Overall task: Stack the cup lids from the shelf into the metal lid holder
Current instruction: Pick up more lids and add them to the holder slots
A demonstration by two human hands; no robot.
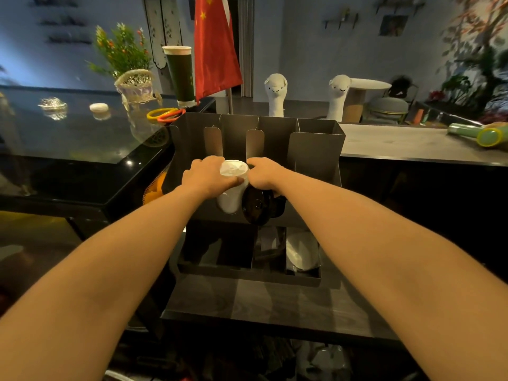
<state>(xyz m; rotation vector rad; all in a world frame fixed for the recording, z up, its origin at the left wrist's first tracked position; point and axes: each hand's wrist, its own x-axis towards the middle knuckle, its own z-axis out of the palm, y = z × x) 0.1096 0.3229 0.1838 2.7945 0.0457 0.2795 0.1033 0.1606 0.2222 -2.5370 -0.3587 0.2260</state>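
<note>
white plastic, a stack of round cup lids (232, 188), lies in a channel left of centre in the grey sheet-metal lid holder (316, 144). from where i stand its long axis runs up and away from the person, low end near them, and the top lid's face tips up towards the head camera. both hands are at that far, upper end, one on each side, so neither arm has further to go. the left hand (206, 174) grips the stack, its thumb curled across the side just under the top lid. the right hand (264, 173) presses against the opposite edge; its fingers are hidden behind the lids, so i cannot tell whether it grips or only steadies. any seating push would go down along that slanted axis.

just to the right, touching the white stack, a stack of glossy black round lids (257, 206) sits in the next channel. more white lids (302, 251) lie in a lower compartment. the holder stands on a dark bench (275, 301). behind are a red flag (214, 50), a tall dark green cup (181, 75) and two white plush alpaca toys (276, 92).
</note>
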